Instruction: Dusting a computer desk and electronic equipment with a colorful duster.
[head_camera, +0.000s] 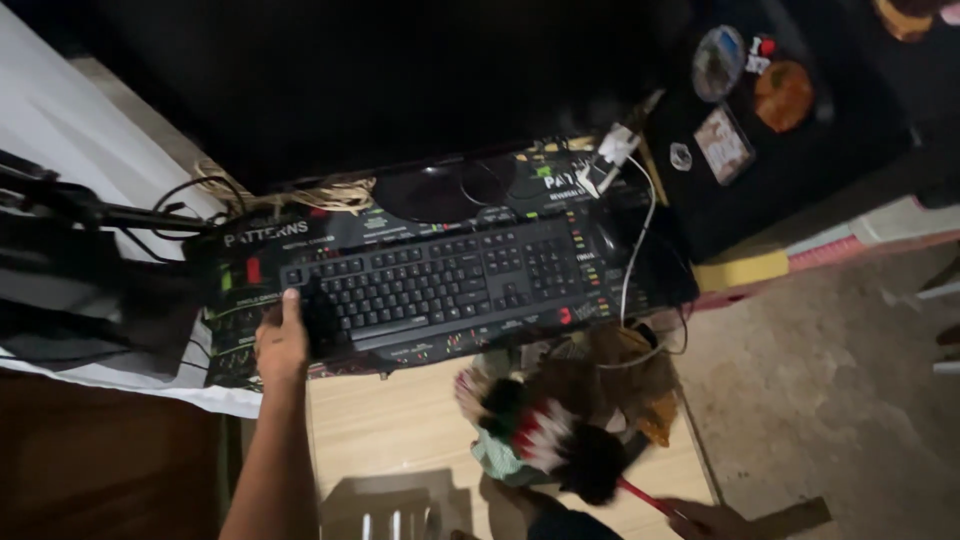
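Observation:
My left hand (281, 343) grips the left end of a black keyboard (440, 280), thumb on top near its corner. The keyboard lies on a dark printed desk mat (262, 243) under a black monitor (400, 80). My right hand (705, 518), at the bottom edge, holds the red handle of a feather duster (560, 440), whose dark, white and red feathers hang in front of the desk's near edge, below the keyboard's right half.
A white cable (635, 250) runs from an adapter over the keyboard's right end. A black case with stickers (760, 110) stands at the right. A microphone arm (70, 205) and tangled wires sit left. Wooden board and concrete floor lie below.

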